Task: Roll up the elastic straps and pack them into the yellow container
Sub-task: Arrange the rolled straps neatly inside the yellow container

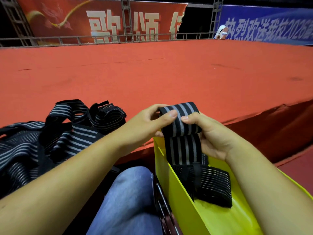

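A black elastic strap with grey stripes (pixel 182 121) is partly wound into a roll above the yellow container (pixel 179 197). My left hand (pixel 149 122) grips the roll's left side, thumb on top. My right hand (pixel 208 133) holds its right side, thumb pressed on the front. The strap's loose tail (pixel 184 150) hangs down into the container. A rolled black strap (pixel 213 187) lies inside the container. A tangled pile of loose striped straps (pixel 55 133) sits on the red platform to my left.
The red carpeted platform (pixel 152 73) stretches ahead, its edge dropping just before my knees. My leg in blue jeans (pixel 128 200) is beside the container. A metal railing (pixel 101 39) and banners stand at the far side.
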The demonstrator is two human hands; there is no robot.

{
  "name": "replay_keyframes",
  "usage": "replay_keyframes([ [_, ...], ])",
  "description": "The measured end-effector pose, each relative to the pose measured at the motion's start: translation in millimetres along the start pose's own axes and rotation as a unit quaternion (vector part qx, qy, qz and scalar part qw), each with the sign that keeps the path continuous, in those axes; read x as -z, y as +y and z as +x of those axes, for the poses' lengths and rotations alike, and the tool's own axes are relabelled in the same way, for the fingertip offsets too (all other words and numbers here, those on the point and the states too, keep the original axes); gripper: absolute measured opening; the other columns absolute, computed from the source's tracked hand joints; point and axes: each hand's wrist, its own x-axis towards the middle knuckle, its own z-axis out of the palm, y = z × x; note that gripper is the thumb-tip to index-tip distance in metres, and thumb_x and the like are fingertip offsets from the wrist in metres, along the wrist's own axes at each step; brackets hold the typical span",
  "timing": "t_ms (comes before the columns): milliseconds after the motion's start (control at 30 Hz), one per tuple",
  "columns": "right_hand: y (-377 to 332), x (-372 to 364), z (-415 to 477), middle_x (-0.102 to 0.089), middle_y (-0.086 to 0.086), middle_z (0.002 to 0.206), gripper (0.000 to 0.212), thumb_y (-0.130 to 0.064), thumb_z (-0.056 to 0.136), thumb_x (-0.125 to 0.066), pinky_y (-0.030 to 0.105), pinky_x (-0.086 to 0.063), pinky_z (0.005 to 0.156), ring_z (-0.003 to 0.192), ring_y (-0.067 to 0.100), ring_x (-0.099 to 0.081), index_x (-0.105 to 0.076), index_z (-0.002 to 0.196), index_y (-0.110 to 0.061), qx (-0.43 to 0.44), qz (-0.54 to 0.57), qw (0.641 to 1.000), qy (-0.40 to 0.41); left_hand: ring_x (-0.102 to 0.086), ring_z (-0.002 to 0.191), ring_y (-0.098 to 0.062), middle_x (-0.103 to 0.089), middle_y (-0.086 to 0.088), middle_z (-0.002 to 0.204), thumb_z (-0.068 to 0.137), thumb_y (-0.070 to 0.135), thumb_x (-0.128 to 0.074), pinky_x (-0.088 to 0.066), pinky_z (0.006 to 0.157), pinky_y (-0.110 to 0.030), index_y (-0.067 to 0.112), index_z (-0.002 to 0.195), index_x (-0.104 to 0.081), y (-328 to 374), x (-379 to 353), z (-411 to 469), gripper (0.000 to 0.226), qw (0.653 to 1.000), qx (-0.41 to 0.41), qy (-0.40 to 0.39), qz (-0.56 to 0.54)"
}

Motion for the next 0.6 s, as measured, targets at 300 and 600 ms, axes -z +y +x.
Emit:
replay_keyframes([
  [300,-1,-4,-7,-0.069,0.029,0.129,0.038,-0.025,0.091,-0.074,0.067,-0.048,0.108,0.121,0.05,-0.066,-0.067,0.128,-0.023,0.008,0.001,1.0,-0.015,-0.075,0.099,-0.007,-0.07,0.011,0.121,0.085,0.035,-0.085,-0.065,0.083,-0.038,0.03,0.129,-0.062,11,-2,-7,0.05,0.995,0.006,0.023,0.099],
  [600,-5,-16,-10,-0.075,0.016,0.124,0.055,-0.057,0.087,-0.063,0.043,-0.065,0.085,0.107,0.031,-0.076,-0.076,0.124,-0.018,-0.021,0.002,1.0,-0.016,-0.066,0.11,0.002,-0.067,0.016,0.124,0.083,0.022,-0.087,-0.056,0.09,-0.021,0.036,0.132,-0.055,8,8,1,0.06,0.966,-0.139,0.082,0.202],
])
